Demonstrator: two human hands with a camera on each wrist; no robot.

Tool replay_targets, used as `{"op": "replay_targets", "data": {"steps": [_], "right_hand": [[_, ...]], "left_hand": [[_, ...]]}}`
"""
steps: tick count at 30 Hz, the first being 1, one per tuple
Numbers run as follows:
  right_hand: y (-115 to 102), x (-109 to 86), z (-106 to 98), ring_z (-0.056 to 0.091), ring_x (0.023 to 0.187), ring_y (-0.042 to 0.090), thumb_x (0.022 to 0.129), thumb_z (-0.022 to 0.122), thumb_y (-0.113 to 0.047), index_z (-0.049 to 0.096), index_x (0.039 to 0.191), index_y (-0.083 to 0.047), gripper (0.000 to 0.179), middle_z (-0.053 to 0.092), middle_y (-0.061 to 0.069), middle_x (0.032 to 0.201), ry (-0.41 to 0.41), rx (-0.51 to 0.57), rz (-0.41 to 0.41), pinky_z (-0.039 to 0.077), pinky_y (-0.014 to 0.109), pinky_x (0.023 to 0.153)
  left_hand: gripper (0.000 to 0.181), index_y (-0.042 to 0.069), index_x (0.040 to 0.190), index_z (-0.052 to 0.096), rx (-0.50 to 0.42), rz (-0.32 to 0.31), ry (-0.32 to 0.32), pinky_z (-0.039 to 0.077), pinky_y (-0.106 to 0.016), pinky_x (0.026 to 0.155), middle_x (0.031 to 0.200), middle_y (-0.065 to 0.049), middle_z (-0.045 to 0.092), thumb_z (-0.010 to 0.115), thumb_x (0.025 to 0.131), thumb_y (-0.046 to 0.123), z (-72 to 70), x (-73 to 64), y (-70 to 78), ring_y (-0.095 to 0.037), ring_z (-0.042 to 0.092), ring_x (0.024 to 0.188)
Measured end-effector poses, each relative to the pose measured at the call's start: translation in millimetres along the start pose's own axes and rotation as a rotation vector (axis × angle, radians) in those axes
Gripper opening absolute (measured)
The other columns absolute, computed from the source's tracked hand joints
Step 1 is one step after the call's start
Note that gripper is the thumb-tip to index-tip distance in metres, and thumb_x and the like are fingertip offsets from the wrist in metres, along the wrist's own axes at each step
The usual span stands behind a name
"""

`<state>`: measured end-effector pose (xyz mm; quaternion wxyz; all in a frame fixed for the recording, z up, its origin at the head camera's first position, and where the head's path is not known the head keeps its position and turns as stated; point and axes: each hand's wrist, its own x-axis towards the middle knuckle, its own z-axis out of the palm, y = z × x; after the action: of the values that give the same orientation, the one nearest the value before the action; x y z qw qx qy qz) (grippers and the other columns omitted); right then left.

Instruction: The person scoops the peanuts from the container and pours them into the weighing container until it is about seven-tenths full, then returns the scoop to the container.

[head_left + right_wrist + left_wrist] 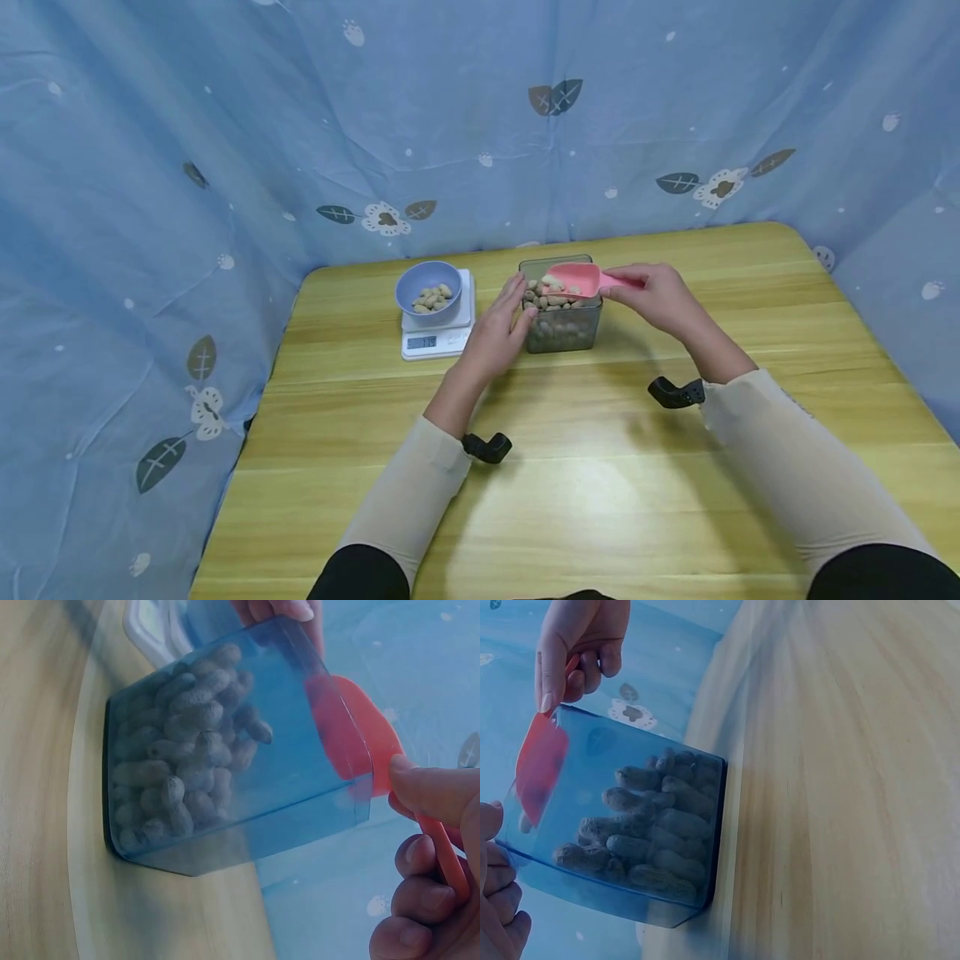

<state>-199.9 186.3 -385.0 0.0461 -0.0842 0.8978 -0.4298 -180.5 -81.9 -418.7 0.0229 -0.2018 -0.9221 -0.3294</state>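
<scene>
A smoky clear plastic container (561, 332) holds unshelled peanuts (191, 724). My right hand (656, 302) pinches a pink scoop (576, 278) by its handle, thumb on top. The scoop's bowl dips inside the container's rim, with a few peanuts at its lip. Against the container's left side rests my left hand (491, 329), fingers fairly straight and thumb toward the near corner. To the left, a purple bowl (408, 287) with some peanuts sits on a white kitchen scale (453, 340) with a lit display.
The wooden table (570, 475) runs under everything, its rounded far corners near a blue patterned curtain (480, 108). The scale stands just left of my left hand. Black wrist mounts (487, 448) stick out below both wrists.
</scene>
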Motion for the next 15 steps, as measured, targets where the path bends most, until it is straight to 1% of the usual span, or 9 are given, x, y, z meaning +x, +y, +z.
{"op": "replay_targets", "data": {"steps": [2, 3, 7, 9, 10, 11, 13, 15], "right_hand": [[-1, 0.4, 0, 0.059, 0.104, 0.023, 0.083, 0.065, -0.051, 0.063, 0.125, -0.014, 0.056, 0.061, 0.011, 0.126, 0.000, 0.001, -0.002, 0.052, 0.038, 0.077], [-1, 0.6, -1, 0.059, 0.104, 0.023, 0.083, 0.065, -0.051, 0.063, 0.125, -0.014, 0.056, 0.061, 0.011, 0.126, 0.001, 0.002, -0.002, 0.052, 0.038, 0.077], [-4, 1.4, -1, 0.060, 0.102, 0.023, 0.083, 0.064, -0.051, 0.062, 0.125, -0.014, 0.056, 0.061, 0.011, 0.126, 0.012, -0.008, -0.009, 0.051, 0.037, 0.076], [-6, 2.3, -1, 0.060, 0.100, 0.023, 0.083, 0.064, -0.051, 0.062, 0.125, -0.014, 0.056, 0.061, 0.011, 0.125, 0.018, -0.013, -0.017, 0.051, 0.036, 0.074], [-7, 2.8, -1, 0.060, 0.099, 0.022, 0.084, 0.063, -0.051, 0.062, 0.125, -0.014, 0.055, 0.061, 0.010, 0.126, 0.020, -0.016, -0.020, 0.050, 0.035, 0.073], [-8, 3.4, -1, 0.060, 0.098, 0.022, 0.084, 0.063, -0.051, 0.062, 0.125, -0.014, 0.055, 0.061, 0.010, 0.126, 0.022, -0.017, -0.024, 0.050, 0.034, 0.073], [-10, 4.6, -1, 0.060, 0.098, 0.021, 0.084, 0.064, -0.050, 0.062, 0.125, -0.015, 0.055, 0.061, 0.010, 0.126, 0.025, -0.016, -0.028, 0.050, 0.032, 0.072], [-13, 5.7, 0, 0.060, 0.097, 0.021, 0.084, 0.063, -0.050, 0.062, 0.125, -0.014, 0.055, 0.061, 0.010, 0.126, 0.025, -0.016, -0.027, 0.050, 0.031, 0.071]], "left_hand": [[0.056, 0.022, 0.151, 0.018, -0.001, -0.002, 0.004, 0.020, -0.033, 0.117, 0.158, 0.007, 0.014, 0.034, 0.101, 0.043, -0.9, -0.3, -0.2, -0.005, 0.009, 0.144], [0.056, 0.022, 0.151, 0.019, -0.003, -0.001, 0.010, 0.021, -0.034, 0.117, 0.158, 0.006, 0.015, 0.035, 0.101, 0.042, -1.3, -0.3, -0.3, -0.006, 0.010, 0.144], [0.057, 0.025, 0.151, 0.018, -0.020, -0.026, 0.021, 0.020, -0.035, 0.117, 0.157, 0.014, 0.008, 0.035, 0.100, 0.045, -6.2, -1.2, -2.3, -0.006, 0.010, 0.144], [0.058, 0.024, 0.151, 0.018, -0.023, -0.039, 0.046, 0.019, -0.037, 0.118, 0.156, 0.016, 0.007, 0.036, 0.100, 0.044, -12.3, -2.2, -6.9, -0.009, 0.011, 0.144], [0.058, 0.023, 0.151, 0.018, -0.024, -0.047, 0.066, 0.018, -0.038, 0.118, 0.156, 0.016, 0.006, 0.037, 0.100, 0.045, -16.3, -3.1, -10.9, -0.008, 0.010, 0.144], [0.059, 0.022, 0.151, 0.019, -0.022, -0.055, 0.091, 0.018, -0.039, 0.118, 0.156, 0.014, 0.007, 0.037, 0.100, 0.044, -21.2, -4.3, -15.8, -0.010, 0.010, 0.145], [0.059, 0.017, 0.151, 0.020, -0.006, -0.078, 0.158, 0.017, -0.041, 0.118, 0.157, 0.009, 0.009, 0.040, 0.100, 0.040, -31.8, -7.8, -29.3, -0.013, 0.011, 0.145], [0.060, 0.013, 0.150, 0.022, 0.005, -0.121, 0.228, 0.017, -0.043, 0.118, 0.158, 0.007, 0.009, 0.041, 0.099, 0.037, -42.5, -13.1, -45.7, -0.015, 0.011, 0.145]]}}
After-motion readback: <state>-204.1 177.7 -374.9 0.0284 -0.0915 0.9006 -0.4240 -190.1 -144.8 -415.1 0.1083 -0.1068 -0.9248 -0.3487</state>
